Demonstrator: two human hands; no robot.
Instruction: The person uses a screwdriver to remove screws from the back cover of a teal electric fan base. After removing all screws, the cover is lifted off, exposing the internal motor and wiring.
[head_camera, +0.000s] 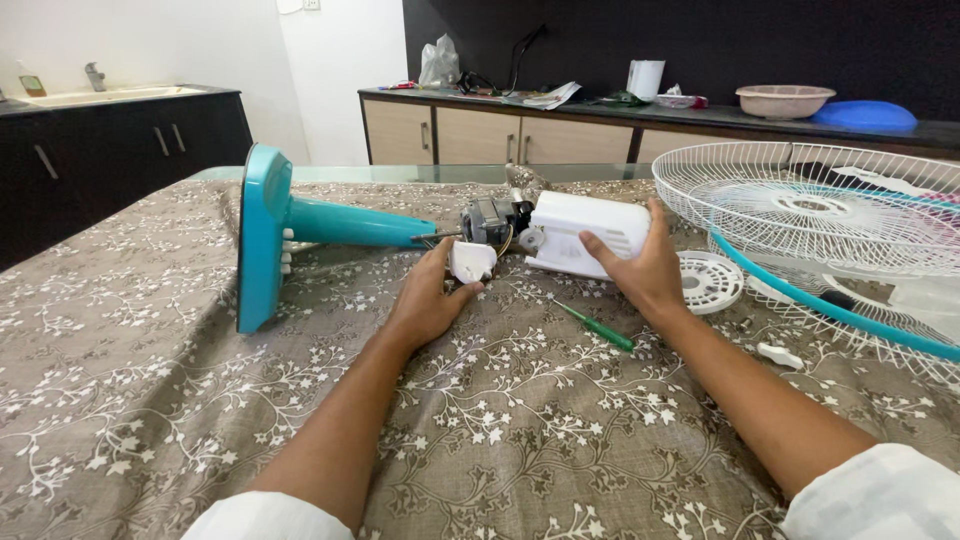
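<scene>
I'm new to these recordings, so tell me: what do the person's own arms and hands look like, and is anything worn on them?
Both hands, left hand and right hand, are bare: no gloves, rings or watch visible. The forearms are bare too. White sleeves show only at the picture's bottom edge, pushed up near the elbows.

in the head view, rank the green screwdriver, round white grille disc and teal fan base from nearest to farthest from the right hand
1. Round white grille disc: just right of the right hand, almost touching.
2. Green screwdriver: on the cloth below the hand, toward the left.
3. Teal fan base: far left, beyond the left hand.
</scene>
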